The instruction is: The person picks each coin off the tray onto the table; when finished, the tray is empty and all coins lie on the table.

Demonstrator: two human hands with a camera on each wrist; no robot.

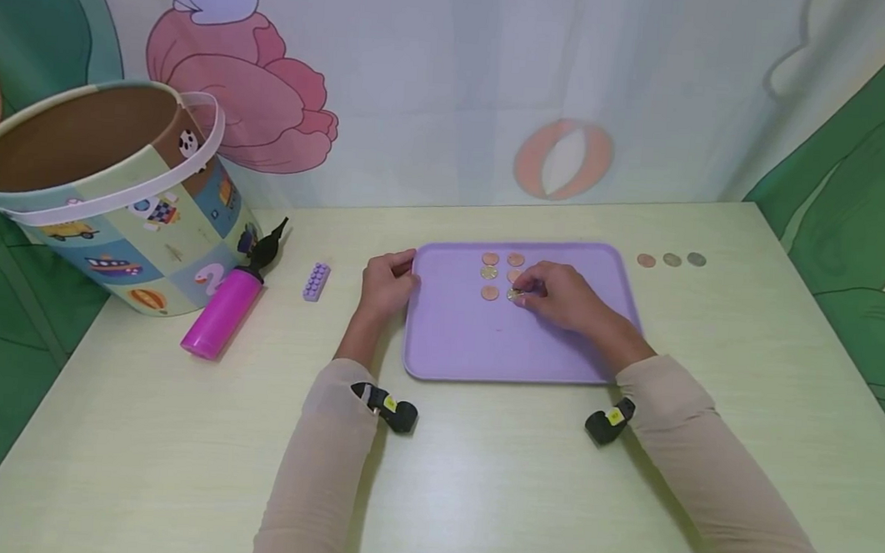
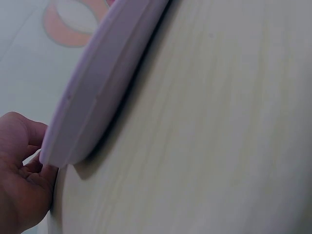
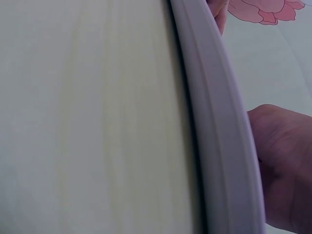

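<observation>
A lilac tray [image 1: 454, 344] lies on the table, with small coins set out in two columns on it. My right hand [image 1: 565, 298] is over the tray and pinches a gold-coloured coin [image 1: 515, 294] at the lower end of the right column. Beside it in the left column are a copper coin [image 1: 490, 293] and, higher up, a gold-coloured coin [image 1: 489, 272]. My left hand [image 1: 388, 286] holds the tray's left rim between thumb and fingers. The right wrist view shows part of the right hand [image 3: 282, 161] behind the tray's side; its fingertips are hidden there.
Right of the tray, a copper coin [image 1: 646, 260] and two silvery coins [image 1: 684, 260] lie in a row. To the left are a purple toy brick [image 1: 317, 282], a magenta hand pump [image 1: 223, 313] and a large patterned bucket [image 1: 128, 252]. A printed curtain [image 1: 437, 101] hangs behind the table.
</observation>
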